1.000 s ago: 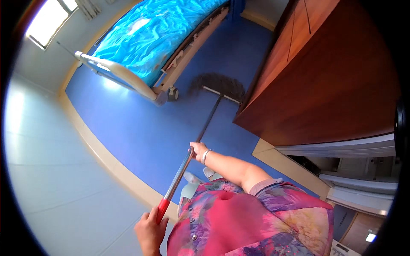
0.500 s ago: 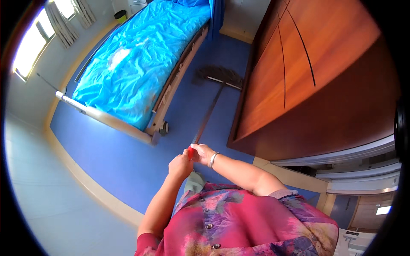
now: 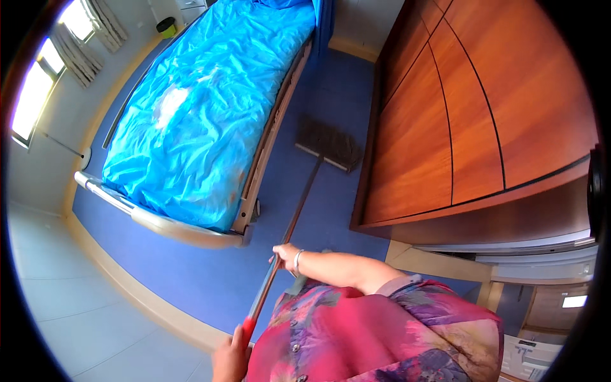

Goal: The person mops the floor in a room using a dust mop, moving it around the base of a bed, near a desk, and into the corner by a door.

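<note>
My left hand [image 3: 232,350] grips the red end [image 3: 247,328] of a long mop pole, low in the picture. Higher up, my right hand [image 3: 285,256], with a bracelet at the wrist, is wrapped round the metal pole [image 3: 298,213]. The wide, dark grey mop head [image 3: 328,143] lies on the blue floor [image 3: 318,83] between the bed [image 3: 191,140], covered in crinkled blue sheeting, and a wooden cabinet [image 3: 471,114].
The bed's foot rail [image 3: 165,226] faces me. A small bin [image 3: 166,25] stands against the far left wall, below curtained windows [image 3: 35,95]. A thin stand [image 3: 85,155] is left of the bed. Pale wall tiles [image 3: 95,312] edge the lower left.
My hands, close together half a second ago, are apart again, the left one lower. The mop head has come toward me, and more of the bed and cabinet front shows than one second ago.
</note>
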The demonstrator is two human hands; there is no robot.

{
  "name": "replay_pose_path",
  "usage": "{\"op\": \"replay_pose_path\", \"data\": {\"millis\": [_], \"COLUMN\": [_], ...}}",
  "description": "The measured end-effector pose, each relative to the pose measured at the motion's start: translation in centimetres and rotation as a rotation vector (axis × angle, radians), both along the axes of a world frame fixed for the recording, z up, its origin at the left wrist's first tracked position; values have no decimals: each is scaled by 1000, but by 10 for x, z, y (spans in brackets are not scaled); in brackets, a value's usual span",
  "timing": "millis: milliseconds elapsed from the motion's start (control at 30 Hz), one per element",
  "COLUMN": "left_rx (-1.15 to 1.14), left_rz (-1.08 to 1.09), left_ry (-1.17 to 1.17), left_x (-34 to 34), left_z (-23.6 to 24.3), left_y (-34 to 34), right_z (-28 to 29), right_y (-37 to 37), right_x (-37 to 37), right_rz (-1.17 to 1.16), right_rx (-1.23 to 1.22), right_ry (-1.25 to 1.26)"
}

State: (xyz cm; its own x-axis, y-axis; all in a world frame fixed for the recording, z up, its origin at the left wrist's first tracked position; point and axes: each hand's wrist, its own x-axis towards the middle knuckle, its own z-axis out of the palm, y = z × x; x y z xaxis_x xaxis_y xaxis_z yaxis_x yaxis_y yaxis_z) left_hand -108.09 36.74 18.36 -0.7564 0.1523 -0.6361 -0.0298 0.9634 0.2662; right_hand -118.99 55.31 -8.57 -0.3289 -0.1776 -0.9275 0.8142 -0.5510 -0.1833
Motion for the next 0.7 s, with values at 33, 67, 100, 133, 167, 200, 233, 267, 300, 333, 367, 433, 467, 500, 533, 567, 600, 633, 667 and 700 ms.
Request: {"op": "replay_pose_path", "data": {"millis": [33, 67, 100, 133, 167, 200, 233, 267, 300, 333, 367, 433, 467, 500, 533, 567, 600, 633, 667, 700], "left_rx": [-67, 18, 113, -6, -122, -131, -69, -6, 31, 54, 65, 95, 115, 142, 169, 163, 150, 73, -7, 30], "left_rz": [42, 324, 585, 492, 386, 384, 413, 437, 463, 480, 501, 529, 536, 541, 536, 494, 439, 329, 217, 159], "left_ry": [-49, -106, -156, -203, -250, -246, -250, -257, -263, -258, -243, -216, -196, -171, -140, -110, -70, -23, 29, 62], "left_x": [1, 14, 17, 10, 1, -1, 1, -3, -9, -29, -51, -101, -128, -156, -187, -219, -254, -292, -333, -373], "left_z": [16, 17, 19, 38, 53, 53, 51, 52, 52, 50, 48, 46, 44, 42, 39, 34, 29, 21, 15, 1], "left_y": [1, -14, -22, -14, -1, 1, 1, 5, 12, 28, 46, 85, 104, 124, 145, 169, 197, 229, 261, 289], "right_z": [-10, -2, -20, -16, -18, -16, -9, -7, -6, -5, -5, -4, -2, 3, 8, 5, -1, -5, -9, -7], "right_y": [-6, -12, -17, -24, -29, -34, -32, -27, -16, -6, 8, 44, 64, 88, 115, 141, 170, 201, 235, 267], "right_x": [-3, -9, -8, -7, -7, -9, -18, -29, -43, -58, -77, -121, -149, -182, -218, -255, -293, -330, -366, -401], "right_rz": [-22, 5, 40, 90, 130, 174, 230, 226, 227, 234, 233, 284, 248, 192, 131, 110, 83, 16, -56, -115], "right_rx": [43, 28, 42, -15, -75, -111, -146, -146, -133, -120, -126, -125, -104, -94, -83, -89, -98, -50, -2, 16], "right_ry": [-57, -151, -181, -195, -237, -246, -272, -314, -322, -327, -322, -256, -255, -198, -144, -89, -33, 22, 76, 126]}}
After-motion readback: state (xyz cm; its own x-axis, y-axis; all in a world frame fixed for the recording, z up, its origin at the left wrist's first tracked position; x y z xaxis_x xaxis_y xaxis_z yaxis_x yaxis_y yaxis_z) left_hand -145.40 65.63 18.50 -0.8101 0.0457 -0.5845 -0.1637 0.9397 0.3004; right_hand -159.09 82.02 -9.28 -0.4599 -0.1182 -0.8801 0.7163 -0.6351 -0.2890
